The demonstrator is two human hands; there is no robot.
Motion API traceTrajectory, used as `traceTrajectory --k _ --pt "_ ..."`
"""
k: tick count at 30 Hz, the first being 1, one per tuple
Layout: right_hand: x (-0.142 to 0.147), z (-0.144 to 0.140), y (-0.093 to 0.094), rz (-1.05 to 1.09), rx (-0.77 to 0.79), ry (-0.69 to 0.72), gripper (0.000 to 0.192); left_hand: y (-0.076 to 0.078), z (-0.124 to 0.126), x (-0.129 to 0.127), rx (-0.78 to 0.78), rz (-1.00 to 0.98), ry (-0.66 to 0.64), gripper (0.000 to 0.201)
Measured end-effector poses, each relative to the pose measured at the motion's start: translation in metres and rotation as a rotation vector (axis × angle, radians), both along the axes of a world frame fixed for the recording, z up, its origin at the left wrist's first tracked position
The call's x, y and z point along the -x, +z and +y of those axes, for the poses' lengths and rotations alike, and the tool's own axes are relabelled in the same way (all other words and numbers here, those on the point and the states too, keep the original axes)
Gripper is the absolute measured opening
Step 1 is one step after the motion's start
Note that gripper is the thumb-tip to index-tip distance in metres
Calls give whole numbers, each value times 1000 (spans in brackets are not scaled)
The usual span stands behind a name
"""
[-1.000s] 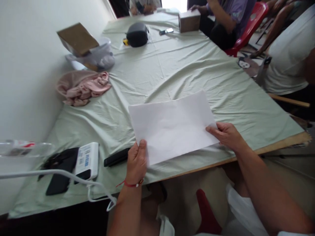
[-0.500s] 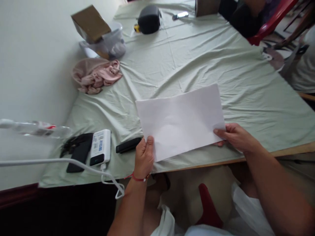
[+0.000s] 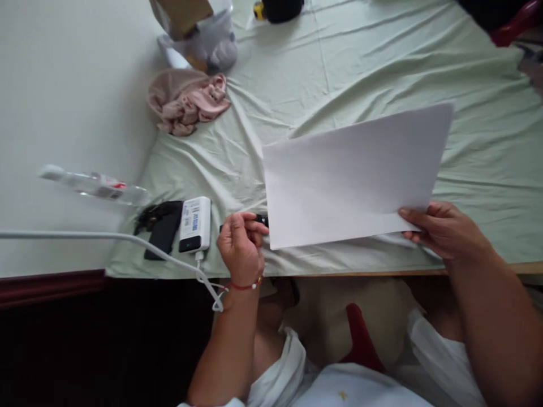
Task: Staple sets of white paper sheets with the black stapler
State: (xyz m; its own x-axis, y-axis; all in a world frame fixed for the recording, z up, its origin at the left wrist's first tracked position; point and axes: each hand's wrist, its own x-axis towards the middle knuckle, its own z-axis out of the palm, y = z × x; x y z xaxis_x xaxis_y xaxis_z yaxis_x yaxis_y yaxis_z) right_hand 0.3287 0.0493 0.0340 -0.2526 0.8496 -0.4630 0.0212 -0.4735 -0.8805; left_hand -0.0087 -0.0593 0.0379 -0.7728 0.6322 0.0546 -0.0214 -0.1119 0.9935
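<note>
White sheet of paper (image 3: pixel 352 175) up off the green tablecloth (image 3: pixel 382 68), tilted, far edge raised. Pinched at the near right corner by the right hand (image 3: pixel 445 232), thumb on top, fingers under. One-handed hold only: left hand (image 3: pixel 241 249) off the sheet, just beside its near left corner, fingers curled loosely over a slim black device (image 3: pixel 262 219). Touching it or merely hovering? Cannot tell. Red thread bracelet (image 3: pixel 244 286) at that wrist.

Looks like a lift-and-carry stage, sheet floppy on a single corner. Steadying it would call for a second grip at the free left corner, with care not to crease.

Further left: white power bank (image 3: pixel 195 223) with its cable (image 3: pixel 127 240), a black flat item (image 3: pixel 163 229), a clear plastic bottle (image 3: pixel 95 183) lying by the wall. Beyond, a pink cloth (image 3: pixel 189 102) bunched up.

Most of the black device hidden under sheet and fingers. Cardboard box (image 3: pixel 182 14) and plastic bag (image 3: pixel 216 45) cut off at the top edge; underside of the sheet unseen.
</note>
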Motion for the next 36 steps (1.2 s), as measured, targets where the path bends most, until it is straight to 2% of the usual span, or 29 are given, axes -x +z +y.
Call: traceTrajectory --k 6,10,12,16,20,27,31,36 --pt "10 -1 1 -29 -13 43 43 1 2 11 -58 162 214 34" --pt "19 -1 1 -22 -25 65 44 -8 1 22 -28 426 310 24" --pt "23 -2 0 -21 -24 71 43 -15 0 31 37 595 321 22" --pt "33 -4 2 -22 6 68 43 -29 2 49 300 844 223 23" --pt "43 -5 5 -21 29 42 36 -41 5 59 487 866 101 21" --pt "51 -5 4 -67 37 0 19 -41 2 57 436 792 3 22" --pt "52 -5 3 -73 25 -16 19 -38 2 54 414 814 -19 21" --pt "55 -5 6 -77 36 -12 22 -42 2 52 433 858 -45 32"
